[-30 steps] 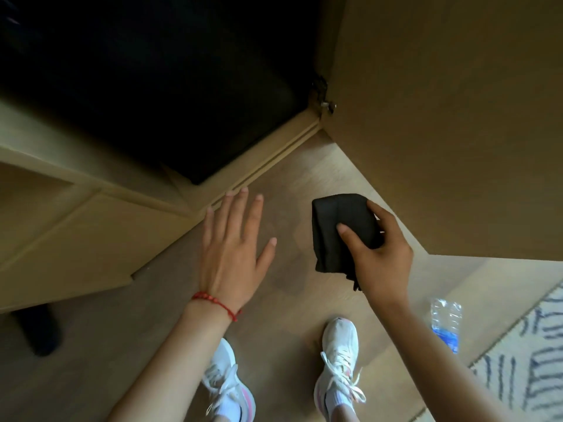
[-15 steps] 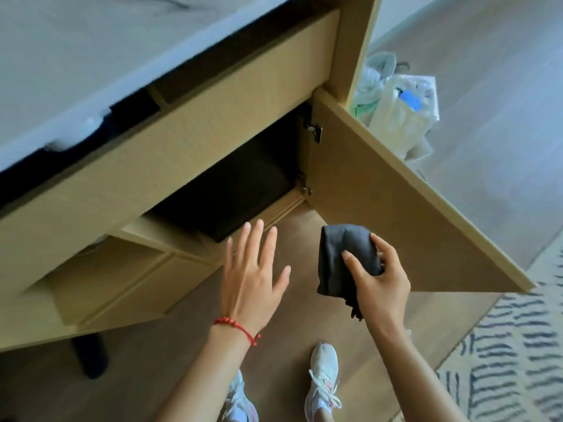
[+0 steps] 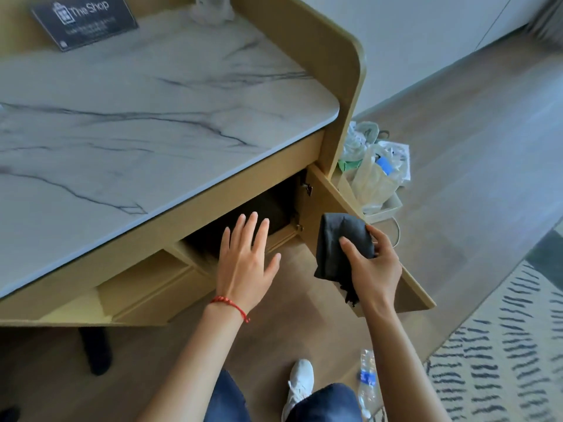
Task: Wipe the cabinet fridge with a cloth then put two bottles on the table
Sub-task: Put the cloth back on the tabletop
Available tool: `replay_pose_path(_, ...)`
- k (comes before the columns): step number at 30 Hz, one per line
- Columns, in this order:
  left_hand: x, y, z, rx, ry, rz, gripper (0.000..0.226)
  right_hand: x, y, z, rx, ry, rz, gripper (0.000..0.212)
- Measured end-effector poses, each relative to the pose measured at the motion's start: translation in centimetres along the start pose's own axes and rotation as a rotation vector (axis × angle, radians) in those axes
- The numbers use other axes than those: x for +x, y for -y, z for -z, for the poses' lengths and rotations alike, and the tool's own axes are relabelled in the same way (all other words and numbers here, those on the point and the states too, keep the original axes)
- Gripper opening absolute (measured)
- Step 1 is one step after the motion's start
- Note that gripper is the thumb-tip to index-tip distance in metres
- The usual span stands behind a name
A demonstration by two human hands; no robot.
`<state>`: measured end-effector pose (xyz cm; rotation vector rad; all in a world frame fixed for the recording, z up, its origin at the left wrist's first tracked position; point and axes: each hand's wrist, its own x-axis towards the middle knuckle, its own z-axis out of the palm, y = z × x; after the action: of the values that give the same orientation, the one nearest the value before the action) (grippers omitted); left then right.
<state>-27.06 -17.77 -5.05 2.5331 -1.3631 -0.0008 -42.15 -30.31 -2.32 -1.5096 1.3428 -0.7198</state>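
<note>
My right hand (image 3: 373,266) grips a folded dark grey cloth (image 3: 339,245) in front of the open wooden cabinet door (image 3: 332,205). My left hand (image 3: 245,260) is held flat with spread fingers and holds nothing, hovering before the dark cabinet opening (image 3: 268,208) where the black fridge front shows. A clear plastic water bottle (image 3: 367,377) with a blue label lies on the wooden floor by my right foot. The marble-patterned table top (image 3: 137,117) spreads above the cabinet. Only one bottle is visible.
A dark sign reading "The Shop" (image 3: 83,21) stands at the back of the table. Plastic bags in a small bin (image 3: 374,169) sit right of the cabinet. A patterned rug (image 3: 502,345) lies at lower right. A black object (image 3: 96,350) rests on the floor at lower left.
The view has risen from the floor and dark cabinet interior to take in the marble table top. Both hands keep the same pose, the cloth still in my right hand.
</note>
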Motion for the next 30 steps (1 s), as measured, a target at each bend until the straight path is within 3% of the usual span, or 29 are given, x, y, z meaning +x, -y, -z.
replay_pose_path(14,-1.8,4.7,8.9,0.083,-0.165,0.259,0.056,-1.4,9.4,-3.3,-0.033,0.299,0.171,0.054)
replay_pose_path(21,-3.2,10.9,11.9,0.122,-0.185,0.4,0.056,-3.1,13.7,-10.7,-0.054,0.487,0.19,0.05)
replay_pose_path(30,-0.3,21.3,13.8,0.109,-0.166,0.436,0.06,-2.8,17.1,-20.7,-0.136,0.506,0.229,0.049)
